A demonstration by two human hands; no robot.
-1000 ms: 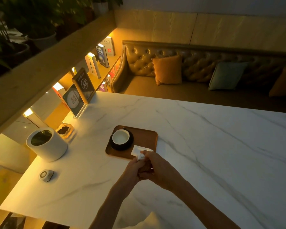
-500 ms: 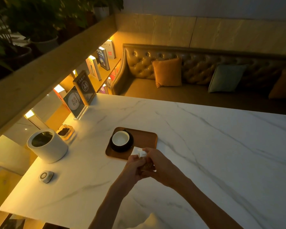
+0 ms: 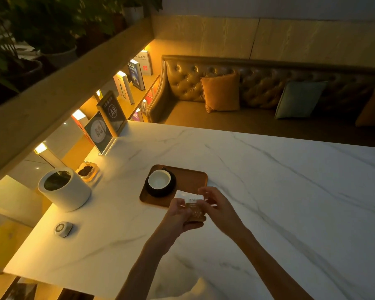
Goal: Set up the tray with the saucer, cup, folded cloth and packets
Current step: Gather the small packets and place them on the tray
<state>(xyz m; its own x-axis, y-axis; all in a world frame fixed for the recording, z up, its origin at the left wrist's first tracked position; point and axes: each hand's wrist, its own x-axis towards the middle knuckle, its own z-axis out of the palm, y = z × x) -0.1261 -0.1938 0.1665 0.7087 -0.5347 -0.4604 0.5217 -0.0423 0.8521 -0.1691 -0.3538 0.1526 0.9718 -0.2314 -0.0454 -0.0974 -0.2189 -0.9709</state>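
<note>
A brown wooden tray (image 3: 192, 179) lies on the white marble table (image 3: 268, 191). On its left half a white cup (image 3: 159, 179) stands on a black saucer (image 3: 172, 187). Just in front of the tray's near edge both hands hover above the table. My left hand (image 3: 178, 213) holds a brown packet (image 3: 194, 211) and a white packet (image 3: 195, 199) that sticks up behind it. My right hand (image 3: 217, 207) has its fingers spread beside the packets, fingertips near the white one. A white folded cloth (image 3: 181, 194) shows partly on the tray behind the hands.
A white round container (image 3: 64, 188) and a small glass dish (image 3: 87, 171) stand at the table's left side, with a small round call button (image 3: 63, 229) nearer me. Sign stands (image 3: 107, 126) occupy the far left corner. A tufted bench with cushions (image 3: 222, 92) runs behind the table.
The hands, pinched together on the white packet before, have parted. The brown packet is now exposed in my left hand, and my right hand's fingers have spread.
</note>
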